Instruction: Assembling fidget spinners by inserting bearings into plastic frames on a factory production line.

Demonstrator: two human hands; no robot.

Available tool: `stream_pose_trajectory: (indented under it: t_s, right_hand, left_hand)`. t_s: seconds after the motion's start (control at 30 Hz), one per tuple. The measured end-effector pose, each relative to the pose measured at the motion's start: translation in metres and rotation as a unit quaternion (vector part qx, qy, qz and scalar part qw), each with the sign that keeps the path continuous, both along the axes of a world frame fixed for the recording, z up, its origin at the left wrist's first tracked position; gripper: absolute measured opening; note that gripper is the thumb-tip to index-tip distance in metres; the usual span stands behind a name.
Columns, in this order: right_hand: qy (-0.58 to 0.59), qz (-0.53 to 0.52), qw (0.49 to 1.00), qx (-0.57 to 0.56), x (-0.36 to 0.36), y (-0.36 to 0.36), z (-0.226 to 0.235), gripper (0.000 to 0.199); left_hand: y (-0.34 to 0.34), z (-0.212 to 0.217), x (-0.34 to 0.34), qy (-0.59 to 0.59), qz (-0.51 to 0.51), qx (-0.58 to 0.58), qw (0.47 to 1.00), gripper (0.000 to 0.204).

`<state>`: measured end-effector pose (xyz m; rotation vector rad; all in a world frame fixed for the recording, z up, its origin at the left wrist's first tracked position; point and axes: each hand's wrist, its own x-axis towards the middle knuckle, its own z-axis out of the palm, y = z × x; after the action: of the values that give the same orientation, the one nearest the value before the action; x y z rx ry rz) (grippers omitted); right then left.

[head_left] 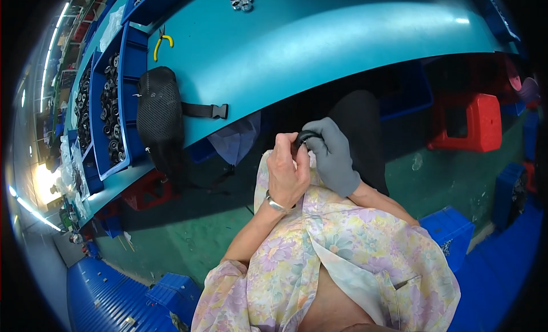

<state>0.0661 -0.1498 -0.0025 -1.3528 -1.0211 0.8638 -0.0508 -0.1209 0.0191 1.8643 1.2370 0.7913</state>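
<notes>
Close together in front of my body, both hands meet at a small black round part (308,136), perhaps a caster wheel; its exact kind is hard to make out. My left hand (287,165), bare with a metal bracelet at the wrist, pinches the part from the left. A grey glove covers my right hand (334,155), whose fingers wrap round the part from the other side. The fingers hide much of it. Both hands are above my lap, short of the table's near edge.
On the blue-green table (319,41) lie a black mesh bag (158,104) with a buckle strap, yellow-handled pliers (162,44) and shiny metal parts (244,0). A blue bin (127,86) holds black wheels. A red stool (465,122) and a blue crate (448,232) stand at right.
</notes>
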Motion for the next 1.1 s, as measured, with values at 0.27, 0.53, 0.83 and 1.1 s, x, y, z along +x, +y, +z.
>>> stream_pose_trajectory:
  t_s: [0.27, 0.53, 0.83, 1.1]
  right_hand:
    - [0.108, 0.006, 0.989, -0.102, -0.008, 0.018, -0.074, 0.011]
    - [0.114, 0.058, 0.988, -0.081, 0.007, -0.009, -0.053, 0.022]
    - [-0.077, 0.099, 0.992, -0.029, 0.007, -0.024, -0.037, 0.024]
    - [-0.174, 0.088, 0.981, 0.021, 0.002, -0.027, -0.052, 0.026]
  left_hand:
    - [0.01, -0.066, 0.005, -0.041, 0.105, -0.175, 0.978, 0.011]
    - [0.007, -0.048, -0.013, -0.107, -0.002, -0.222, 0.969, 0.021]
    - [0.0, -0.022, -0.027, 0.061, -0.109, -0.105, 0.987, 0.009]
    - [-0.021, -0.045, -0.025, 0.077, -0.002, -0.094, 0.993, 0.008]
